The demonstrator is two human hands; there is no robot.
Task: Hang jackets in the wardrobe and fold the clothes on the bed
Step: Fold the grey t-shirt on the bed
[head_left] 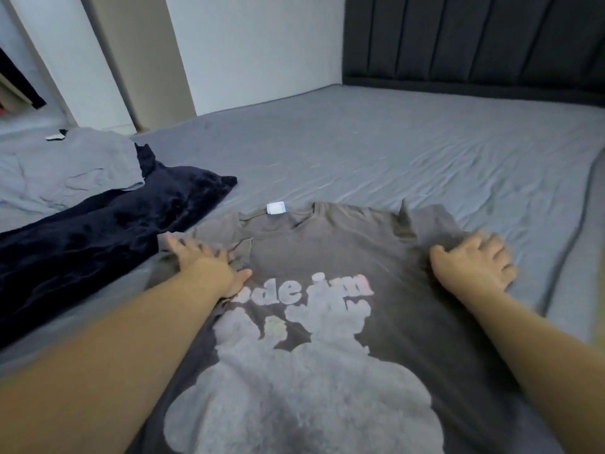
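Observation:
A grey T-shirt (327, 250) with a pale puffy print lies spread face up on the bed (393, 152), collar and white label pointing away from me. My left hand (203, 267) rests flat on its left shoulder and sleeve, fingers stretched out. My right hand (474, 263) lies on the right shoulder with fingers curled into the bunched fabric there. Both hands are motion-blurred.
A dark navy velvety garment (108, 231) lies crumpled at the left, with a light grey garment (72, 165) behind it. A dark padded headboard (474, 44) stands at the back right. White wardrobe panels (98, 60) rise at the back left.

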